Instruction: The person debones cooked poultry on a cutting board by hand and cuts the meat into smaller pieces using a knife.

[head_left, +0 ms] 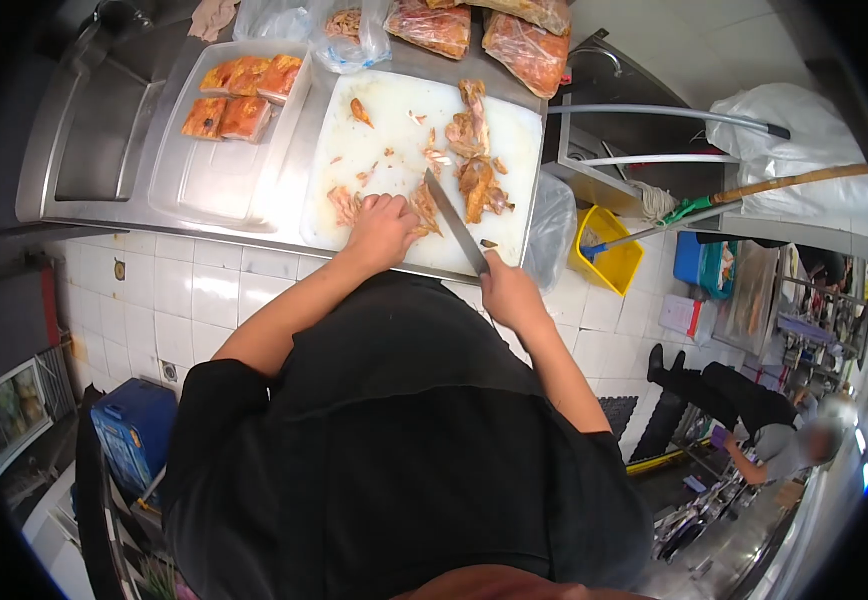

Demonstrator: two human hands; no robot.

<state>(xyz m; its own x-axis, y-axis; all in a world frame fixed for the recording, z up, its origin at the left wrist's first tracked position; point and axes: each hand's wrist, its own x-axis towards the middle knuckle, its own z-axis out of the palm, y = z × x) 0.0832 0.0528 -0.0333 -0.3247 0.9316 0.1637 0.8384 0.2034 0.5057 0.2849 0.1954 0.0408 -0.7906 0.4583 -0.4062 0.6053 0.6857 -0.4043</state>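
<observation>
Left fingers (384, 228) pressing shredded meat (345, 206), right gripping knife (457, 222) — board's (339, 130) near edge close, left side open.

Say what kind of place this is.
Probably a commercial kitchen: a steel counter with a built-in sink, meat and a knife at a white cutting board, and a yellow bucket on a tiled floor.

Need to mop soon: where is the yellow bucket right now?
In the head view, the yellow bucket stands on the tiled floor to the person's right, just past the clear plastic bag by the white cutting board.
</observation>
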